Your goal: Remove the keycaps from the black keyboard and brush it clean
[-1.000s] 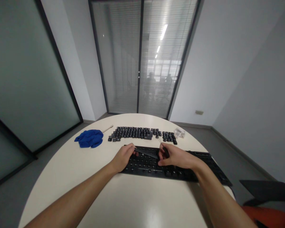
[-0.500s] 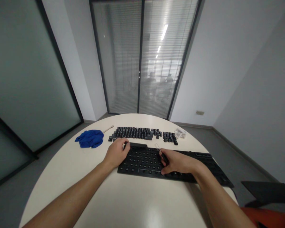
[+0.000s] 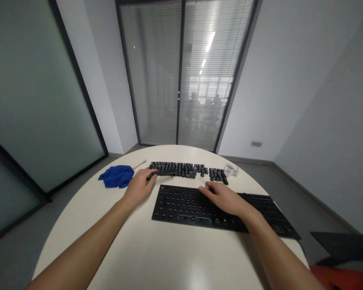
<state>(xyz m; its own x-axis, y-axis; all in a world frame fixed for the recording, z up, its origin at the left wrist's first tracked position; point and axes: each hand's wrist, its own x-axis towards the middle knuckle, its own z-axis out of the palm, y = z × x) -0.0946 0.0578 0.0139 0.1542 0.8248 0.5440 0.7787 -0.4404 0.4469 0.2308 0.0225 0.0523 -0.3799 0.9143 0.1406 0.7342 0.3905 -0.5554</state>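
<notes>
A black keyboard base (image 3: 181,203) without keycaps on its left part lies on the round white table (image 3: 157,249). My left hand (image 3: 140,184) is closed on a long black brush-like tool (image 3: 163,173), held beyond the base's top left corner, just before the loose keycaps (image 3: 172,167). My right hand (image 3: 219,195), over the middle of the base, is closed round a small dark-handled tool with thin wire prongs (image 3: 202,180) pointing away from me. The fingers hide most of its handle.
A blue cloth (image 3: 117,176) with a thin light stick (image 3: 139,164) beside it lies at the left. Small clear plastic packets (image 3: 231,170) rest at the back right. A black and red chair (image 3: 345,245) stands at the lower right.
My left hand has moved left and away from the keyboard base, lifting the black tool clear of it. My right hand has shifted slightly upward, still gripping the wire-pronged tool.
</notes>
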